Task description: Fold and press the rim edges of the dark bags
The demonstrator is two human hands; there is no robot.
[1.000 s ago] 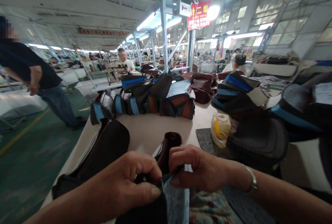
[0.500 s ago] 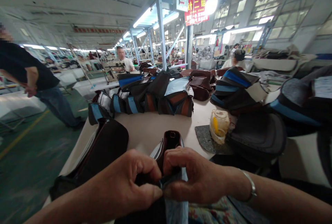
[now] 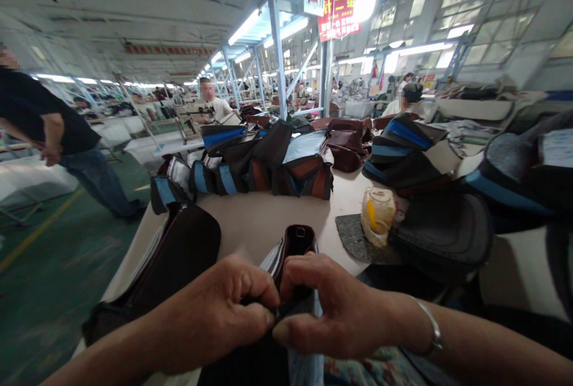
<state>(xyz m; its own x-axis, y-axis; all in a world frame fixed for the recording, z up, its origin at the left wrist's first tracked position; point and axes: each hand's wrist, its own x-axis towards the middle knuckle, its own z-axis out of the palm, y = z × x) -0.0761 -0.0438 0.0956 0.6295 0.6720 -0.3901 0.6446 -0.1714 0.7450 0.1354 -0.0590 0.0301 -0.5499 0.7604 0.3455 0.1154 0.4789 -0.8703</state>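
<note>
My left hand (image 3: pixel 226 308) and my right hand (image 3: pixel 333 305) meet at the near edge of the table. Thumbs and forefingers of both pinch the edge of a dark bag (image 3: pixel 248 362). Pale blue lining shows below my right hand, and a dark brown end with a small metal ring or buckle sticks up beyond the fingers. The exact spot between the fingertips is mostly hidden. A bracelet circles my right wrist. Left of my hands lies another dark bag piece (image 3: pixel 185 249) with a pale inside.
A row of half-made bags (image 3: pixel 262 174) stands across the table (image 3: pixel 250 225). To the right are a cut-open plastic jug (image 3: pixel 378 219) with something yellow in it, a dark slab (image 3: pixel 351 237) and stacked bags (image 3: pixel 443 231). A person (image 3: pixel 54 129) stands at left; others sit farther back.
The fingertips have shifted slightly along the bag's edge, the left thumb drawing back a little to the left. Both hands keep their pinch. The view has moved only slightly.
</note>
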